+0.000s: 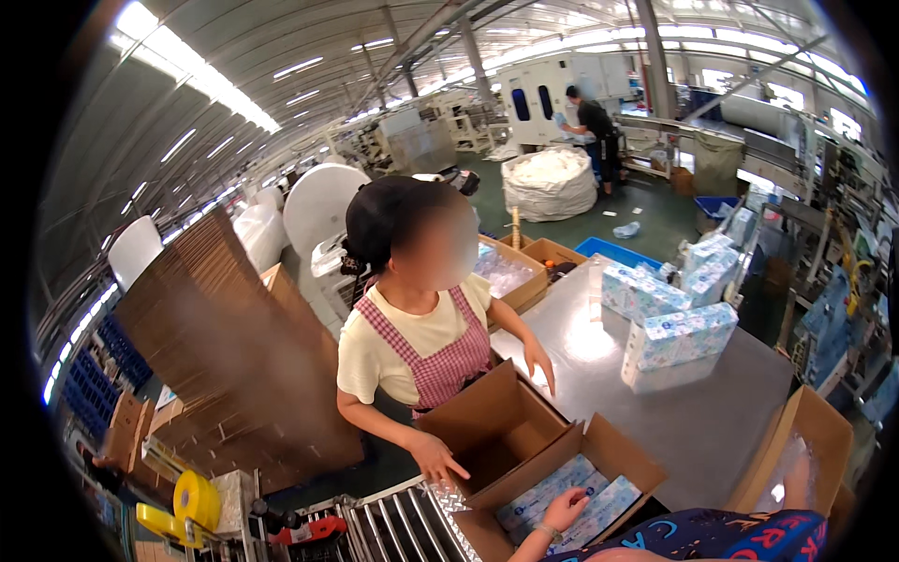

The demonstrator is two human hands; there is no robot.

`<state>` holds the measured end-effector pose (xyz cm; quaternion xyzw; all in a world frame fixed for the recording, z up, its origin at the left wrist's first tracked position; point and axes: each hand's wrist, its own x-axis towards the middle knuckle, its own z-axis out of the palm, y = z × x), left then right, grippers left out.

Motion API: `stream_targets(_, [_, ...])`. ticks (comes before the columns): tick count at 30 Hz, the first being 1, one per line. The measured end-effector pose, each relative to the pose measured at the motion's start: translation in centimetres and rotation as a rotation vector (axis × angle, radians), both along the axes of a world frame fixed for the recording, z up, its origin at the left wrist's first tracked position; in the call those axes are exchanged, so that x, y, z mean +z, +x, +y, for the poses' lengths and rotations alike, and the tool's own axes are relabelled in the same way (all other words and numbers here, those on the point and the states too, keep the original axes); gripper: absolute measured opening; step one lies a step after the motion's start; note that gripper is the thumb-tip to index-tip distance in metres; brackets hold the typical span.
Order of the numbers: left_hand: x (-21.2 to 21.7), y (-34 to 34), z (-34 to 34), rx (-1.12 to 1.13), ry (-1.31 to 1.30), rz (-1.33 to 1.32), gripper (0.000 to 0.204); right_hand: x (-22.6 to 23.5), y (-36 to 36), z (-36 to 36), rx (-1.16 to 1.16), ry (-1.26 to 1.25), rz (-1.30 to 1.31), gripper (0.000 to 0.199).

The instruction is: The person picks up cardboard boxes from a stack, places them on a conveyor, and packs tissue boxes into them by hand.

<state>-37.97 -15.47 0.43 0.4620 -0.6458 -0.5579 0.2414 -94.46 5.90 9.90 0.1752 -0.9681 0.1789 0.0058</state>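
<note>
Two open cartons sit at desk edge. My left hand, fingers loosely curled, rests on blue-white packs in the near carton; right hand's hidden, can't tell its state. Co-worker's hand is close by, so I reckon we could collide or tip the carton.

Left hand visible over the blue packs in the open carton; its forearm is cut off by the lower edge. Right hand: only a sliver shows inside the second carton, behind clear plastic, so its grip cannot be told. The patterned sleeve hides the carton's near wall. Co-worker's face blurred. The distant person is too small to make out hands. Picture corners black.
</note>
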Motion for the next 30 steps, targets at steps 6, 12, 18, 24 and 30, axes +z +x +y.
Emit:
stream_targets(6, [0.7,0.2,1.1,0.063,0.068,0.145,0.039,6.7,8.8,-17.5,0.689,-0.541,-0.076,0.007])
stream_targets(12, [8.1,-2.7,0.9,0.268,0.244,0.660,0.047,5.8,31.2,-23.0,1.277,-0.381,-0.940,0.021])
stream_targets(18, [5.3,0.9,0.2,0.582,0.041,0.503,0.028,3.7,34.9,-26.8,1.602,-0.514,-0.515,0.032])
stream_targets(24, [1.5,4.6,1.1,0.044,-0.465,-1.047,0.049,5.2,21.6,-47.3,1.112,-0.375,-0.008,0.023])
stream_targets(30, [4.5,0.4,-4.1,0.042,-0.266,-0.461,0.043,6.2,17.7,-59.6,0.768,0.048,-0.208,0.082])
